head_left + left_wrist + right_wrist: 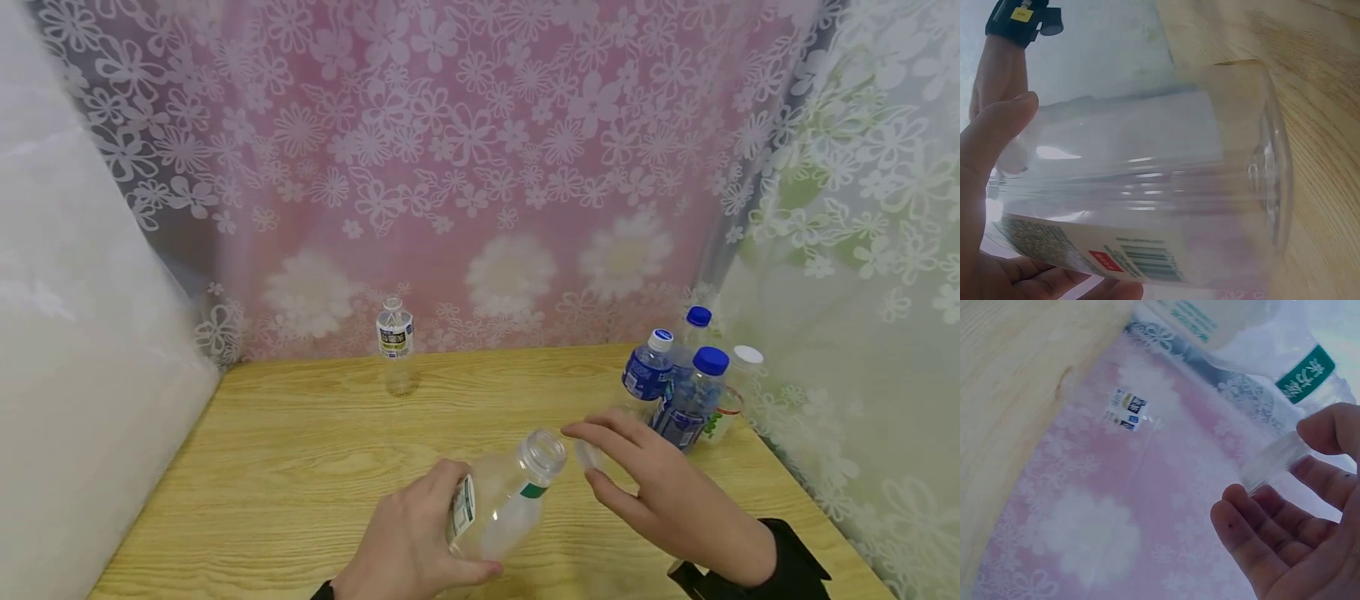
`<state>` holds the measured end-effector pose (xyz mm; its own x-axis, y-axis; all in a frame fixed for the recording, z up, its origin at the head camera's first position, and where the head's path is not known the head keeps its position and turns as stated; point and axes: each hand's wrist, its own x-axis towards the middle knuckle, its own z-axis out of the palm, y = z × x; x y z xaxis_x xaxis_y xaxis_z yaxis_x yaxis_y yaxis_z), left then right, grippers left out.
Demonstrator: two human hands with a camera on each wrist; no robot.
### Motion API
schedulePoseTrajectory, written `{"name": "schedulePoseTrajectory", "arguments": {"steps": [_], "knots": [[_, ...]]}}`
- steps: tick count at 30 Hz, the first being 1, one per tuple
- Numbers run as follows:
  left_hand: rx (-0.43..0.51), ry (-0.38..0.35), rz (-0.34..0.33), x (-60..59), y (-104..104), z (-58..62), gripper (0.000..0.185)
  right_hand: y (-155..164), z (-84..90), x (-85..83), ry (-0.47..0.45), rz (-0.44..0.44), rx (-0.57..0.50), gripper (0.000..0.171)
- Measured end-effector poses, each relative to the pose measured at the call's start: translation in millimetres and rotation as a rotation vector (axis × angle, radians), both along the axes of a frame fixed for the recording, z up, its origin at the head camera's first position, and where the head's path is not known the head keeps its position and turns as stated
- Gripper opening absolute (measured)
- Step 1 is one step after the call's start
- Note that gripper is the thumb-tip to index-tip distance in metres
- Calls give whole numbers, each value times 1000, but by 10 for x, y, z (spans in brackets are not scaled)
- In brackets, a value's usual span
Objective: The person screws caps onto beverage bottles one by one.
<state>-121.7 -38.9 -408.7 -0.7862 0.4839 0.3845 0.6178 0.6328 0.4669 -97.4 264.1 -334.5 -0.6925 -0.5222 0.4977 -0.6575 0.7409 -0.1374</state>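
Observation:
In the head view a clear plastic bottle [498, 508] with a green and white label leans to the right, its mouth uncapped. My left hand [416, 529] grips it around the body, above the table. Just right of the mouth, my right hand [656, 487] pinches a translucent bottle cap [588, 455] between thumb and fingers, apart from the bottle neck. The right wrist view shows the cap [1275, 461] beside the thumb and bent fingers. Up close in the left wrist view are the bottle's base and a barcode label [1141, 259].
A capless clear bottle [396, 342] with a white and black label stands at the table's back. Several capped bottles cluster at the right, among them a blue-labelled one [647, 373] and a blue-capped one [693, 400]. Flowered curtains [480, 167] hang behind the wooden table [300, 467].

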Motion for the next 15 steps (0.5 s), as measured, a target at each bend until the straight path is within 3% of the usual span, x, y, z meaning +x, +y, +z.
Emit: {"name": "schedulePoseTrajectory", "arguments": {"steps": [10,15], "knots": [[-11,14,-34,-1,18,-17,78,-114,234,52,80,109,-162,42],[-17,2,-36,-3,19,-13,78,-163,320,46,75,153,-224,37]]}}
